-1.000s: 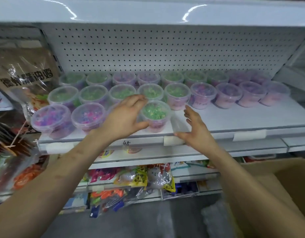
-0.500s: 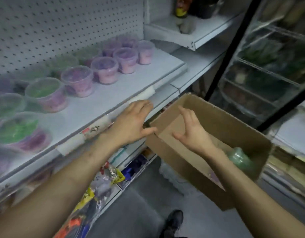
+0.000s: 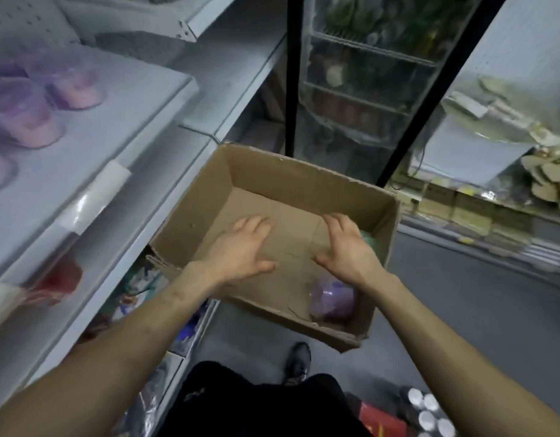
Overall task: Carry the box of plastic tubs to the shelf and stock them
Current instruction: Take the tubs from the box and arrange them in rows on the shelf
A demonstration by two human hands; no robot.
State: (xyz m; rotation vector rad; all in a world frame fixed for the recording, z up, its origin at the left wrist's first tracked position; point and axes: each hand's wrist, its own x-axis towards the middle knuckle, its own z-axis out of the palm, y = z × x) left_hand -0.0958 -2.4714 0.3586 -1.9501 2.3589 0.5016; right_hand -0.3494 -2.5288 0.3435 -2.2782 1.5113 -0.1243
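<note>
Both of your hands hang open over the brown cardboard box (image 3: 304,173), fingers spread and holding nothing. Your left hand (image 3: 241,250) is above the box's bare floor and your right hand (image 3: 348,250) is nearer its right wall. Two tubs show inside. The clear plastic tub with purple contents (image 3: 334,299) sits in the near right corner, just below your right wrist. A green-filled tub (image 3: 369,240) peeks out beyond your right fingers, mostly hidden. Blurred pink and purple tubs (image 3: 73,88) stand on the white metal shelf (image 3: 121,121) at your left. The tubs look light, thin-walled and smooth, so probably slippery and easily dented. You would do best to wrap your fingers round the wall just under the lid rim.
</note>
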